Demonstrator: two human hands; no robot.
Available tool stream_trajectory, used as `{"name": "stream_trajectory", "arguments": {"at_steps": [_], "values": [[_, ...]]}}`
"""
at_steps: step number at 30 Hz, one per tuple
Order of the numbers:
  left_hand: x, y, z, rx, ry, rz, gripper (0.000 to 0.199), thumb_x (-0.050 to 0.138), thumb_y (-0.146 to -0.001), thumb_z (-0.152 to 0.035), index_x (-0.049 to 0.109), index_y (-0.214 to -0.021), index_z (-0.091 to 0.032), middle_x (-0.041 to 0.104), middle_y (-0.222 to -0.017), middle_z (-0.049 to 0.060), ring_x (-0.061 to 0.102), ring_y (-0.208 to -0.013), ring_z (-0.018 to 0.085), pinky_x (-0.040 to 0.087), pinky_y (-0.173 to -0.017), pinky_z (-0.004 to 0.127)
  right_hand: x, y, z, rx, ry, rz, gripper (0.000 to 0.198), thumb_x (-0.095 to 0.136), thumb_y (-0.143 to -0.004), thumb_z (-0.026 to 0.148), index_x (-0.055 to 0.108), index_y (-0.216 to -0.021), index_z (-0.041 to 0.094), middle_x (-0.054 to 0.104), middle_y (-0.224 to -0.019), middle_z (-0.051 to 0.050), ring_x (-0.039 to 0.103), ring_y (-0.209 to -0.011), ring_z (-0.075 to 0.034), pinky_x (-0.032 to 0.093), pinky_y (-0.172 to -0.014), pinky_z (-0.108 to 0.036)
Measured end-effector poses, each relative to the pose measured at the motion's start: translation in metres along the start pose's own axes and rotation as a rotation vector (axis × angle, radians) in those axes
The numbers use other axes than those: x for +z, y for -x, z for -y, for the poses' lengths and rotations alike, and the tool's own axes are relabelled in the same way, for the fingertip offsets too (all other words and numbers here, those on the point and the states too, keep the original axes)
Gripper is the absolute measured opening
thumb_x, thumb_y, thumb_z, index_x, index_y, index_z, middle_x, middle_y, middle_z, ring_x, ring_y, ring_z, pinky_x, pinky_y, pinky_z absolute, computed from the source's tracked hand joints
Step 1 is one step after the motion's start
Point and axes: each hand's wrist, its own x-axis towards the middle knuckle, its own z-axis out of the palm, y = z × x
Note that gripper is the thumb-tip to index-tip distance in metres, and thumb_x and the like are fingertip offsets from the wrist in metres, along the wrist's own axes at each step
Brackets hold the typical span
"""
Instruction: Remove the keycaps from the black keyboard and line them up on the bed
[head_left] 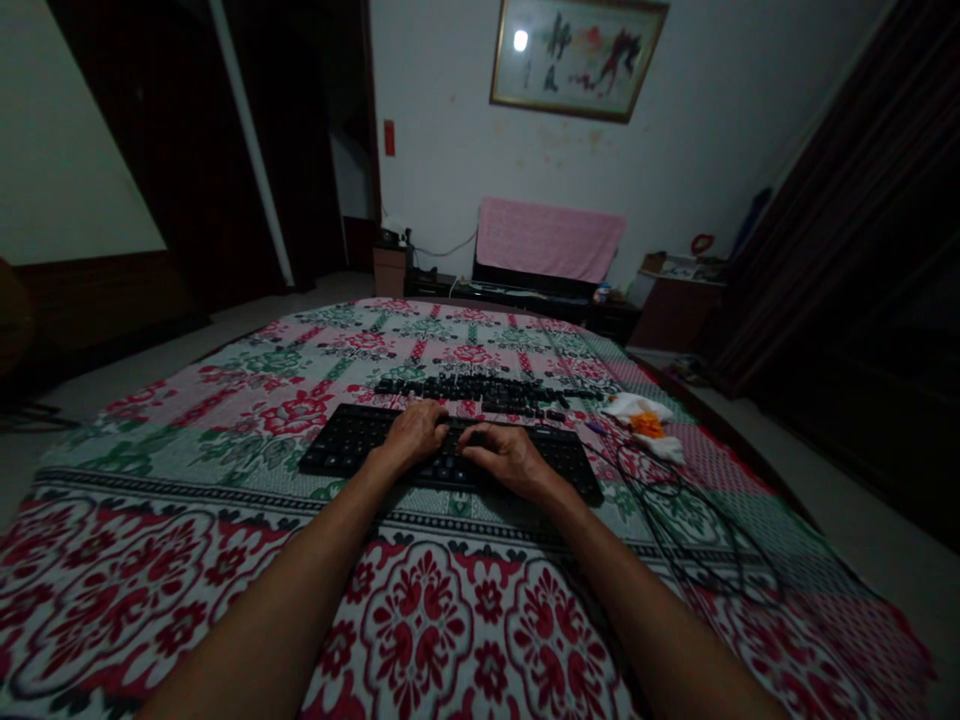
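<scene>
A black keyboard (360,440) lies across the patterned bedspread in front of me. Over its middle rests my left hand (416,432), fingers bent together and tips down against the keys; anything under them is hidden. Just to its right, my right hand (506,455) is curled over the board, thumb and forefinger drawn close around a dark spot. Whether a small piece sits there is too dark to tell. Behind the keyboard's far edge, many loose black keycaps (487,388) are spread in rough rows.
A black cable (675,490) loops over the bedspread (420,620) at the right. White cloth (637,408) with an orange item (647,425) lies beyond the keyboard's right end. Against the wall, a pink towel (551,238) drapes over a screen on a low stand.
</scene>
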Motion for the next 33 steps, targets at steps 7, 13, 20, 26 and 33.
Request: {"name": "stream_trajectory", "arguments": {"at_steps": [7, 13, 20, 26, 33], "values": [[-0.001, 0.0, -0.002, -0.023, -0.006, 0.008, 0.03, 0.045, -0.079, -0.026, 0.06, -0.104, -0.018, 0.06, -0.107, 0.008, 0.051, -0.104, 0.021, 0.038, -0.094, 0.032, -0.003, -0.003, 0.004, -0.064, 0.105, 0.023, 0.017, 0.049, -0.08, 0.027, 0.063, -0.087, 0.019, 0.061, -0.073, 0.002, 0.052, -0.063, -0.011, 0.04, -0.061, -0.02], [-0.002, 0.002, -0.005, -0.021, 0.009, -0.004, 0.028, 0.045, -0.079, -0.026, 0.061, -0.101, -0.018, 0.061, -0.104, 0.008, 0.052, -0.103, 0.021, 0.038, -0.094, 0.032, -0.002, -0.005, 0.003, -0.082, 0.107, 0.03, 0.015, 0.049, -0.08, 0.025, 0.061, -0.084, 0.019, 0.057, -0.069, 0.003, 0.049, -0.062, -0.01, 0.038, -0.06, -0.019], [0.0, 0.0, -0.002, -0.009, -0.002, 0.001, 0.028, 0.044, -0.08, -0.026, 0.059, -0.102, -0.017, 0.06, -0.106, 0.009, 0.052, -0.103, 0.021, 0.039, -0.093, 0.032, -0.001, -0.006, 0.002, -0.049, 0.038, 0.038, 0.016, 0.047, -0.08, 0.026, 0.061, -0.087, 0.018, 0.06, -0.076, 0.001, 0.053, -0.07, -0.012, 0.041, -0.067, -0.022], [0.003, 0.005, -0.007, 0.008, -0.041, -0.081, 0.027, 0.043, -0.081, -0.024, 0.06, -0.1, -0.017, 0.061, -0.102, 0.009, 0.052, -0.101, 0.021, 0.039, -0.093, 0.032, -0.013, -0.012, 0.017, -0.028, -0.105, -0.151, 0.016, 0.047, -0.081, 0.03, 0.054, -0.088, 0.018, 0.058, -0.075, 0.001, 0.052, -0.066, -0.011, 0.042, -0.063, -0.022], [-0.002, 0.003, -0.006, 0.051, 0.154, -0.118, 0.033, 0.045, -0.075, -0.018, 0.063, -0.102, -0.018, 0.063, -0.105, 0.006, 0.053, -0.102, 0.019, 0.038, -0.095, 0.031, -0.025, -0.012, 0.013, -0.049, -0.098, -0.223, 0.014, 0.047, -0.08, 0.028, 0.053, -0.086, 0.017, 0.056, -0.076, 0.0, 0.052, -0.072, -0.011, 0.041, -0.068, -0.023]]}}
